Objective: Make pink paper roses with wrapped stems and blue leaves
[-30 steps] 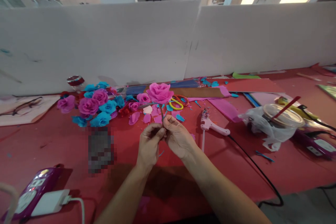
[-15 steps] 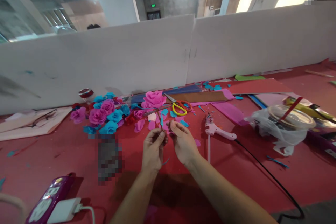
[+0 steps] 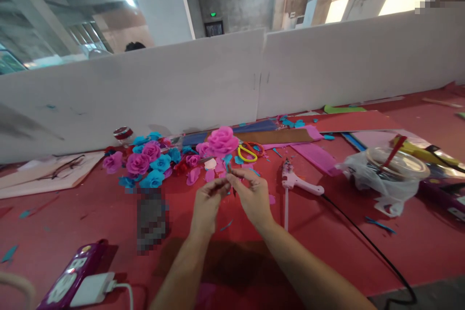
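Observation:
A large pink paper flower (image 3: 222, 140) stands just beyond my fingertips, its thin stem mostly hidden by my fingers. My left hand (image 3: 209, 203) is closed in a pinch on that stem. My right hand (image 3: 250, 198) is closed too, thumb and fingers pinched at the same spot and touching the left fingertips. A small dark bit shows below the pinch. Just past the hands, scissors with yellow and red handles (image 3: 248, 153) lie with their blades covered by the flower. Loose pink and blue paper petals (image 3: 193, 176) are scattered around them.
A bunch of pink, blue and red paper flowers (image 3: 145, 160) lies left. A pink glue gun (image 3: 303, 185) with a black cord rests right, near a bagged cup (image 3: 390, 174). A purple power strip (image 3: 72, 271) sits front left. A white partition (image 3: 145, 92) closes the back.
The pink flower has shifted right, now covering the scissor blades. My hands have come together, the right fingertips meeting the left. The view has tilted slightly.

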{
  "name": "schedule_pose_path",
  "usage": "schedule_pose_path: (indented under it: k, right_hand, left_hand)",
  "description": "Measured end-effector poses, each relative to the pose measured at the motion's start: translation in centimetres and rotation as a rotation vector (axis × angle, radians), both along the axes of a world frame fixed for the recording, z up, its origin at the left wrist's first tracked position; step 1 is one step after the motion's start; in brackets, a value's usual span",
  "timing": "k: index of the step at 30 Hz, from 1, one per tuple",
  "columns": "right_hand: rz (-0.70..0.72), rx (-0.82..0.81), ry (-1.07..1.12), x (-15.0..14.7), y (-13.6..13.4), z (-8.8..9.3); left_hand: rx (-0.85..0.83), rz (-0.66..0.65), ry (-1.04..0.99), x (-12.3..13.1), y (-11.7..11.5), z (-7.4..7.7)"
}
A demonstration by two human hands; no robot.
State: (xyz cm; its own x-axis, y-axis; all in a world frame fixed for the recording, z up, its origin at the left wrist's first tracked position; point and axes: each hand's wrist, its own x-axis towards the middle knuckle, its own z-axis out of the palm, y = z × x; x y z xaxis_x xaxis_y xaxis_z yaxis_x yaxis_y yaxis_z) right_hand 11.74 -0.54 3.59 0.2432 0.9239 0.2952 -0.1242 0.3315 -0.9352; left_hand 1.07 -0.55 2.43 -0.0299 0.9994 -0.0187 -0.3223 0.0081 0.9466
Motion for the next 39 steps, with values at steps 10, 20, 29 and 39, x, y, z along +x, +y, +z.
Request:
schedule_pose_path:
  k: [10, 20, 29, 39]
  right_hand:
    - [0.311, -0.201, 0.316, 0.4, 0.4, 0.4]
    - [0.331, -0.222, 0.248, 0.1, 0.4, -0.1]
    - [0.338, -0.248, 0.243, 0.1, 0.4, -0.1]
    - [0.332, -0.188, 0.251, -0.2, 0.5, -0.6]
  left_hand:
    - [-0.079, -0.037, -0.067, -1.0, 1.9, 4.3]
    - [-0.052, 0.033, 0.034, -1.3, 1.9, 4.2]
    - [-0.057, 0.035, 0.040, -1.3, 1.8, 4.2]
    - [-0.282, -0.019, -0.281, -1.1, 2.0, 3.6]
